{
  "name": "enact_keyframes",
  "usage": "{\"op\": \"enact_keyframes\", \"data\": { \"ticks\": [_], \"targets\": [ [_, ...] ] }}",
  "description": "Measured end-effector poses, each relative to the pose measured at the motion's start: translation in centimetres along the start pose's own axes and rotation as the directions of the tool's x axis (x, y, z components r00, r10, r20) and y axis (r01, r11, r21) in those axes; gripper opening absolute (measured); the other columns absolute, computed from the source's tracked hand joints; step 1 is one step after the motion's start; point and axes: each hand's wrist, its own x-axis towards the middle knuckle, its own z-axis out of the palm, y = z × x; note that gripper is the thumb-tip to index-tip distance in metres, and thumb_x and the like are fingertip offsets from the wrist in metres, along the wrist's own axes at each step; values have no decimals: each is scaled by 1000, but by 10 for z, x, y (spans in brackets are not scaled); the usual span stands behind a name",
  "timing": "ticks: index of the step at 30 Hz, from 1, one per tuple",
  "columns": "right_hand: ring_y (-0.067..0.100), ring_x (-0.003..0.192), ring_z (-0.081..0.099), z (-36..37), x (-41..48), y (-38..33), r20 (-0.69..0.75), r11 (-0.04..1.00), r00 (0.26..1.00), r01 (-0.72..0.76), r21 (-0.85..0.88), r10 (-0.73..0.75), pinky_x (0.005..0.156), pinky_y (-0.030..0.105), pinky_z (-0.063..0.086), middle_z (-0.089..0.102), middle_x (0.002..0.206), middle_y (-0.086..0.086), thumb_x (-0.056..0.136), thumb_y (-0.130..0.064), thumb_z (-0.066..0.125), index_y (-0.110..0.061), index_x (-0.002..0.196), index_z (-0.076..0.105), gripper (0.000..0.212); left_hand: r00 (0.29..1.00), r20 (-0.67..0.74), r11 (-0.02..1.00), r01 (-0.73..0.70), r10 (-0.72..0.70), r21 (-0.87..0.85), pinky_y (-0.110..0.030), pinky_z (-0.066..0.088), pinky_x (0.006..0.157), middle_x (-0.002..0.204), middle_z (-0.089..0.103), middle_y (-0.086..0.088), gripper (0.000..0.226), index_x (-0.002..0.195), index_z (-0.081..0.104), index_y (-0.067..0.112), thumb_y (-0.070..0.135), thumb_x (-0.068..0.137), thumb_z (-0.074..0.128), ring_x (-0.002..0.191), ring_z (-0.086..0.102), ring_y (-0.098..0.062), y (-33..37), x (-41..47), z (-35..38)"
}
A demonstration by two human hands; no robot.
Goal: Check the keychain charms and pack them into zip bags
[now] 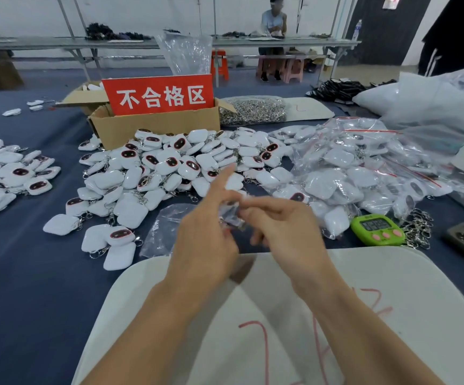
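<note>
Looking left of the green timer (377, 229), I see the left hand (203, 226) pinching a bagged charm (232, 215), forefinger stretched away from me. The right hand (283, 229), nearer the timer, pinches its other side. Its long axis is lost in blur.

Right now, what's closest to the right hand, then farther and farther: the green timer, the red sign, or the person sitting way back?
From the right hand, in the head view:
1. Green timer, just to its right on the table.
2. Red sign, ahead and left, standing in the cardboard box.
3. Seated person, far back across the room.
</note>
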Motion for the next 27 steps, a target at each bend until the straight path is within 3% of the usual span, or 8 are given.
{"op": "enact_keyframes", "data": {
  "ticks": [2, 4, 9, 14, 18, 20, 23, 27],
  "targets": [
    [3, 59, 62, -7, 5, 4, -182, 998, 983, 22, 53, -12, 61, 15, 46, 76, 73, -9, 82, -26, 69, -34, 88, 80, 15, 971, -200, 985, 102, -129, -137, -1, 44, 75, 106, 66, 35, 103, 147, 35, 55, -18, 79, 63, 102, 59, 19, -5, 9, -4],
    [-5, 75, 66, -4, 9, 13, -258, 989, 965, 3, -149, -42, 73, 20, 50, 78, 85, -15, 85, -23, 67, -32, 94, 79, 17, 895, -383, 933, 86, -226, -350, -12, 50, 77, 104, 72, 20, 86, 145, 45, 43, -13, 83, 66, 103, 68, 2, -7, 20, -16],
    [20, 128, 43, 26, 19, 32, 92, 728, 976, 208, -654, -197, 109, 37, 37, 53, 130, -4, 90, -23, 65, -23, 136, 55, 47, 759, -646, 950, -144, -73, -276, -13, 51, 88, 117, 68, 21, 77, 140, 47, 42, -5, 79, 57, 115, 65, -5, 7, 31, -48],
    [29, 145, 30, 44, 51, 31, 189, 574, 977, 214, -791, -104, 117, 44, 30, 38, 156, 8, 99, -31, 54, -17, 153, 38, 58, 912, -378, 987, -146, 160, 68, -22, 49, 99, 131, 60, 12, 93, 155, 36, 33, -16, 80, 62, 119, 59, -12, 11, 8, -22],
    [35, 116, 49, 38, 51, 29, 181, 617, 973, 229, -753, -141, 96, 43, 40, 54, 119, 14, 92, -23, 62, -11, 121, 56, 31, 998, -49, 997, 40, -37, 61, -18, 31, 103, 156, 42, 18, 110, 150, 2, 62, -5, 85, 60, 136, 41, -5, 11, 3, 1],
    [36, 106, 50, 32, 47, 29, 213, 581, 961, 275, -766, -174, 84, 41, 40, 51, 109, 11, 90, -18, 63, -13, 112, 58, 24, 997, -3, 993, 80, -80, 86, -22, 34, 101, 162, 32, 20, 111, 151, -4, 60, 0, 85, 62, 139, 40, -6, 4, 6, 4],
    [34, 97, 55, 25, 40, 29, 272, 468, 929, 363, -806, -251, 73, 37, 36, 51, 96, 6, 92, -13, 56, -19, 103, 59, 13, 974, 141, 976, 155, -177, 152, -38, 42, 107, 155, 47, 6, 95, 161, 7, 42, 17, 91, 66, 137, 47, -22, -14, 12, 1],
    [17, 82, 59, 13, 22, 24, -144, 852, 963, 125, -509, -227, 75, 30, 44, 71, 87, -1, 101, -21, 51, -26, 97, 66, 16, 946, 231, 927, 135, -225, 350, -42, 26, 117, 150, 53, -1, 81, 162, 16, 27, 27, 94, 61, 136, 36, -22, -20, 8, 3]
  ]
}}
